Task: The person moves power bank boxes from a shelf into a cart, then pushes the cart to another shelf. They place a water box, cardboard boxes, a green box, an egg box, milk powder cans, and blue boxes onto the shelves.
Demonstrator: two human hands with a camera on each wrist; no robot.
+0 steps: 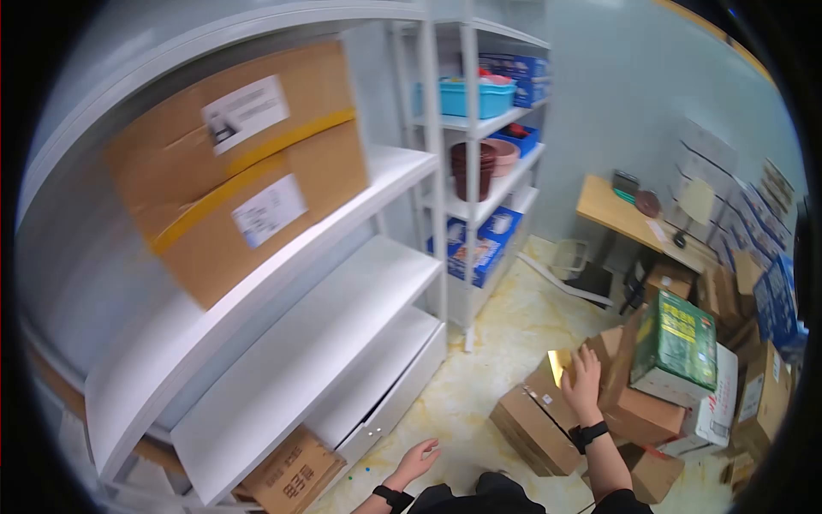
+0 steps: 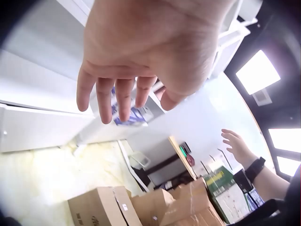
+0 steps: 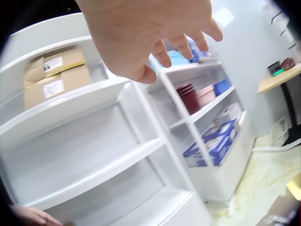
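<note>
My left hand (image 1: 417,461) hangs low over the floor in the head view, fingers relaxed and nothing in it. In the left wrist view its fingers (image 2: 124,99) spread loosely downward. My right hand (image 1: 583,381) reaches forward above the boxes at the right, fingers extended and holding nothing. Below and beside it stands a brown carton (image 1: 535,424), overlapped by the forearm in this view. A large taped carton (image 1: 257,154) with two white labels sits on the white shelf (image 1: 398,171) at the left.
A green box (image 1: 676,347) tops a pile of cartons at the right. Blue bins (image 1: 484,100), dark red pots (image 1: 471,171) and blue boxes (image 1: 492,244) fill the far rack. Another carton (image 1: 291,471) lies under the near shelf. A wooden desk (image 1: 634,218) stands by the back wall.
</note>
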